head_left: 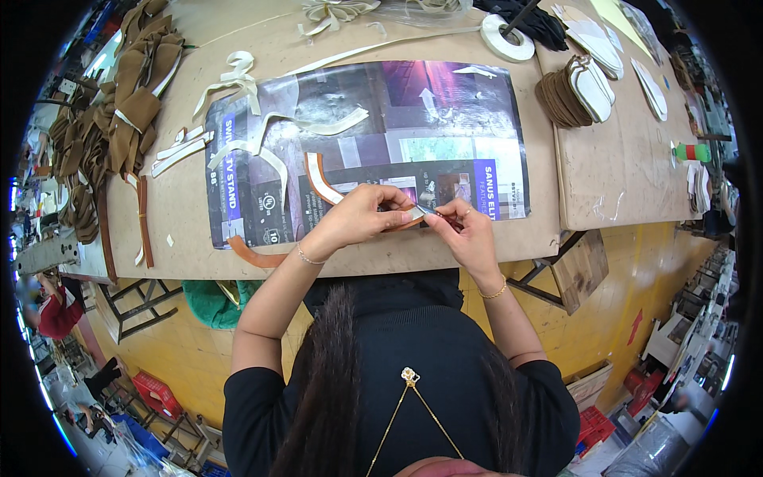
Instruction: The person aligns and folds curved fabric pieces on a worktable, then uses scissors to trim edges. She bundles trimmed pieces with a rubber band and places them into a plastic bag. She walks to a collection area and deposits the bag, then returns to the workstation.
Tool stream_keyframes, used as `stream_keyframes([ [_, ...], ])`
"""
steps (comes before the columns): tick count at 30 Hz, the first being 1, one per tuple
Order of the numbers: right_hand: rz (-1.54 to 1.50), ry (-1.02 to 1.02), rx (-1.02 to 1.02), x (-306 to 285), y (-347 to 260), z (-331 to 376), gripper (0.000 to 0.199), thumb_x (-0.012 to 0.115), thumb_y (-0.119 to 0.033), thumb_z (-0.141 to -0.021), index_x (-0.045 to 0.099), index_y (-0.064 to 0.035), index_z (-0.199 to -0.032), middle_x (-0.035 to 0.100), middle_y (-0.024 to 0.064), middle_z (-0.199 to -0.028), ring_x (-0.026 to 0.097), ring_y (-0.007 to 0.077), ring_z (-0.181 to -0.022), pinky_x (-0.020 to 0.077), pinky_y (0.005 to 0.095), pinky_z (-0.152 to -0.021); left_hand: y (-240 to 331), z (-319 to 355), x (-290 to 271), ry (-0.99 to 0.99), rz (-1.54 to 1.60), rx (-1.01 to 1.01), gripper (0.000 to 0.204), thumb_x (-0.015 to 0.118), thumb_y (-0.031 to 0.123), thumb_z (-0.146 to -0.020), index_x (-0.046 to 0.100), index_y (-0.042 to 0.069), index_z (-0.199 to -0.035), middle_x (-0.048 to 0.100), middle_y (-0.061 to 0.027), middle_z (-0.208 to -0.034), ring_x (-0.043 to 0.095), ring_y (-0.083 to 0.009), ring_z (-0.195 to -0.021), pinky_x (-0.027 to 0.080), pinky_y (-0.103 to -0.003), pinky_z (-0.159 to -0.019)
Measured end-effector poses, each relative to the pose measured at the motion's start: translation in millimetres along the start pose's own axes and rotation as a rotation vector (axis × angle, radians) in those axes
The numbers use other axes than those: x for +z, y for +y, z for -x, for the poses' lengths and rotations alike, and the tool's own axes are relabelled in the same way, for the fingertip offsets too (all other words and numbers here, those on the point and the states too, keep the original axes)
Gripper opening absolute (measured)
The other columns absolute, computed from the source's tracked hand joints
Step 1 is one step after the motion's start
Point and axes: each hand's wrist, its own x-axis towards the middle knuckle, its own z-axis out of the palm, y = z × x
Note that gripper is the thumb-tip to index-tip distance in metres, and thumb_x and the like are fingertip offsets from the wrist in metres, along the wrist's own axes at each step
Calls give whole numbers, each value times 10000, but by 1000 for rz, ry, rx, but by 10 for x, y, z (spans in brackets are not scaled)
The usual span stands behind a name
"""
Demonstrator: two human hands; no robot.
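Note:
My left hand (pixel 367 215) is closed, its thumb and fingers pinching the end of a brown strip with a white face (pixel 416 213) just above the table's near edge. A curved brown strip with a white middle (pixel 320 180) runs toward that hand from the upper left; whether it is the same piece is hidden under the fingers. My right hand (pixel 465 232) meets the left at the strip's end. Its thumb and forefinger are pressed together around a slim dark thing (pixel 424 209), too small to name. Left of my left forearm lies another brown strip (pixel 258 254).
Under my hands a printed cardboard sheet (pixel 358 88) covers part of the table, with loose white tape strips (pixel 266 135) on it. Behind stands a white tape roll (pixel 507 40). Brown pieces (pixel 143 107) heap up at left; a stack of pieces (pixel 578 91) sits at right.

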Motion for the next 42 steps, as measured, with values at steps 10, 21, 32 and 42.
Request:
stream_keyframes([
  [10,-273,-136,155,167,142,-142,208,735,-192,-870,621,-21,-835,515,-68,-687,408,26,-628,345,188,-561,-84,-33,47,80,42,154,241,710,124,-846,609,-37,-994,664,-46,-829,587,-91,-752,476,-262,-670],
  [21,108,3,-53,-444,-220,-305,176,737,-131,-858,628,-2,-809,449,-73,-634,333,31,-594,265,205,-514,27,232,-415,171,-726,258,242,742,292,-780,743,60,-850,687,-103,-727,620,-272,-662,385,-351,-836],
  [32,449,-210,-40,-66,-320,-902,275,731,-241,-846,628,7,-785,414,-4,-558,346,72,-561,302,269,-497,14,809,-1424,333,-683,-41,297,738,238,-787,711,50,-1014,706,-125,-887,659,-241,-800,484,-352,-745],
  [42,488,35,-100,173,-440,-934,288,546,-276,-986,646,-67,-1158,519,45,-634,508,115,-585,419,284,-562,-846,1026,-2327,1156,-586,-75,312,766,175,-763,676,-5,-1000,676,-126,-823,638,-194,-758,506,-324,-716],
])
